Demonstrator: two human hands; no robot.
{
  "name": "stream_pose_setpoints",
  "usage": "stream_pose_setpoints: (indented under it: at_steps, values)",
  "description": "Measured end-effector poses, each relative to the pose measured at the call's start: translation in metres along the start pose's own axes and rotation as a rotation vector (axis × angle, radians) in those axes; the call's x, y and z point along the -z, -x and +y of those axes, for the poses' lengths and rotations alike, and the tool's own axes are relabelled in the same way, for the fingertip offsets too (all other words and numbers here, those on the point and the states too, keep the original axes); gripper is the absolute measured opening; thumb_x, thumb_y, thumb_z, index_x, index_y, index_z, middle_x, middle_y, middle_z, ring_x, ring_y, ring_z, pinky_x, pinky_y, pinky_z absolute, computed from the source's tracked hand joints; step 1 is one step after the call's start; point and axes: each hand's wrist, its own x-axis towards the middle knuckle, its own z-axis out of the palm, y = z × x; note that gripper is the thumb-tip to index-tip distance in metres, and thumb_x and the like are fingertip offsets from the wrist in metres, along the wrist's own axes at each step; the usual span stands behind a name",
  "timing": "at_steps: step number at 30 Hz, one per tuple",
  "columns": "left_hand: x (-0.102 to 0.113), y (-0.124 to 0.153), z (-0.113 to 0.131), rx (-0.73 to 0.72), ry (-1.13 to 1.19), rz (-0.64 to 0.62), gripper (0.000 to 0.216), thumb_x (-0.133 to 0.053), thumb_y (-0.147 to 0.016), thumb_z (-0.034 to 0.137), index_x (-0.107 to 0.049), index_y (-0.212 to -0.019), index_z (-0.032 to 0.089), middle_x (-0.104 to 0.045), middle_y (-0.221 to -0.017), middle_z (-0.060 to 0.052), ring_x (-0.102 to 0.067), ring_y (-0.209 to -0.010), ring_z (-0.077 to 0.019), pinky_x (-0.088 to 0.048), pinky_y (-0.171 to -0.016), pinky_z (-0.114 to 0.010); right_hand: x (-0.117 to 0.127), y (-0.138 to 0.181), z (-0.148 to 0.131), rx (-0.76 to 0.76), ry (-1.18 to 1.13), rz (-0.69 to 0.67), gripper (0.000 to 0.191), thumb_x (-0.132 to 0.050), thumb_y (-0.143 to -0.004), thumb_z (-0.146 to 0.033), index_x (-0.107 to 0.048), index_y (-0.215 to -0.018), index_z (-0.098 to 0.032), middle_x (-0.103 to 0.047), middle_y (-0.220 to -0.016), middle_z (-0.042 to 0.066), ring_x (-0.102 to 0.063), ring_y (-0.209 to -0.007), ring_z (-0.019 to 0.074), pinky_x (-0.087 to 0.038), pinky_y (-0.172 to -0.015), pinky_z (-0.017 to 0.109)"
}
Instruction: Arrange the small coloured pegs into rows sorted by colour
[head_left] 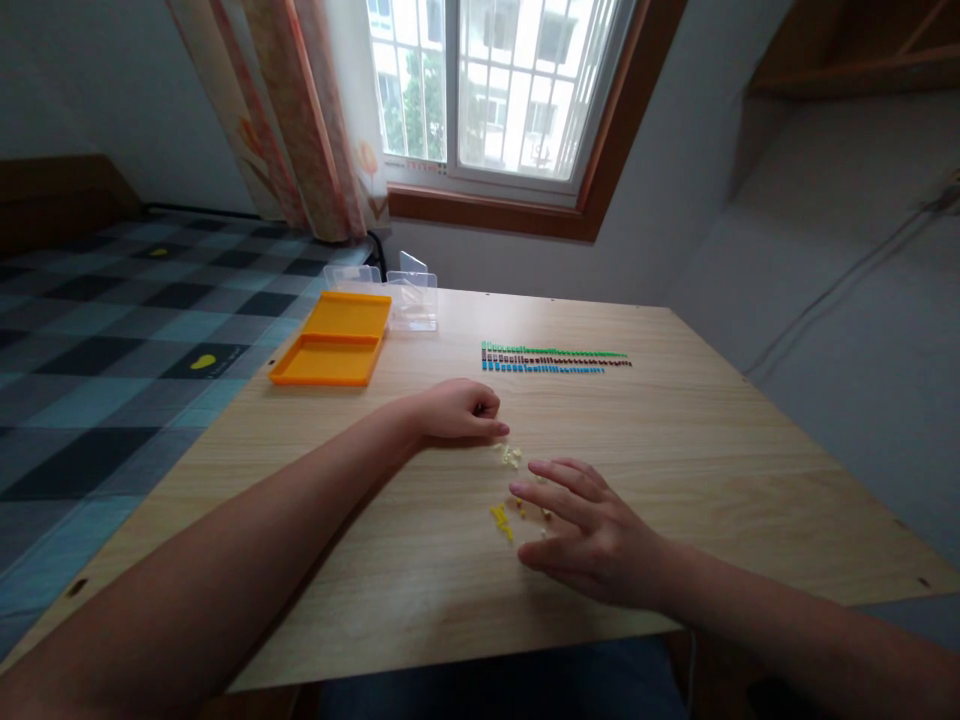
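Observation:
My left hand [459, 408] rests on the wooden table [390, 560] with its fingers curled in; the inside of the curl is hidden. Just in front of its thumb lies a small heap of cream pieces [511, 457]. My right hand [581, 525] hovers low or rests over the tabletop, fingers spread apart and nothing visibly gripped. By its fingertips are a small cluster of yellow pieces [500, 520] and a few tiny loose bits, partly covered by the fingers. Farther back, small pieces stand in neat rows: green [551, 350], brown [555, 358] and blue [536, 368].
An orange case [326, 360] lies opened flat at the table's back left. Behind it stand clear plastic boxes [412, 300]. A bed with a checked cover [150, 330] adjoins the left side, a window [517, 90] is beyond, and a wall borders the right.

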Motion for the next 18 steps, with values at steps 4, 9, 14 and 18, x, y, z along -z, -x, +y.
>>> stream_pose_setpoints:
  at_steps: [4, 9, 14, 18]
  values:
    - [-0.001, 0.0, -0.001, -0.016, -0.005, 0.018, 0.042, -0.058, -0.083, 0.052, -0.05, -0.059, 0.017, -0.049, -0.059, 0.003, -0.038, -0.057, -0.0108, -0.026, -0.057, -0.027, 0.002, 0.003, 0.015, -0.001, 0.023, -0.042, 0.011, -0.064, -0.091, -0.029, -0.074, -0.094, -0.031, -0.058, -0.141, 0.003, -0.044, -0.137, 0.0268, -0.035, -0.111, 0.046]
    - [-0.001, 0.0, 0.003, 0.006, -0.034, 0.047, 0.044, -0.057, -0.083, 0.052, -0.048, -0.057, 0.017, -0.047, -0.056, 0.003, -0.037, -0.056, -0.0111, -0.025, -0.056, -0.027, 0.004, 0.006, 0.04, -0.024, 0.058, -0.001, 0.012, -0.065, -0.091, -0.026, -0.075, -0.096, -0.031, -0.059, -0.14, 0.004, -0.047, -0.134, 0.0276, -0.039, -0.107, 0.047]
    - [-0.004, -0.001, 0.002, 0.016, -0.053, 0.138, 0.044, -0.054, -0.084, 0.05, -0.044, -0.055, 0.018, -0.041, -0.054, 0.004, -0.035, -0.055, -0.0106, -0.024, -0.056, -0.028, -0.006, -0.008, 0.059, -0.033, 0.03, 0.023, 0.012, -0.065, -0.091, -0.027, -0.073, -0.099, -0.026, -0.063, -0.134, 0.007, -0.049, -0.133, 0.0269, -0.042, -0.105, 0.046]
    - [-0.004, 0.0, -0.001, 0.011, 0.044, 0.198, 0.045, -0.055, -0.083, 0.047, -0.037, -0.054, 0.018, -0.035, -0.053, 0.005, -0.032, -0.055, -0.0097, -0.024, -0.055, -0.027, -0.014, -0.023, 0.072, -0.056, -0.025, 0.031, 0.016, -0.064, -0.091, -0.034, -0.069, -0.101, -0.022, -0.063, -0.132, 0.01, -0.05, -0.132, 0.0274, -0.043, -0.106, 0.047]
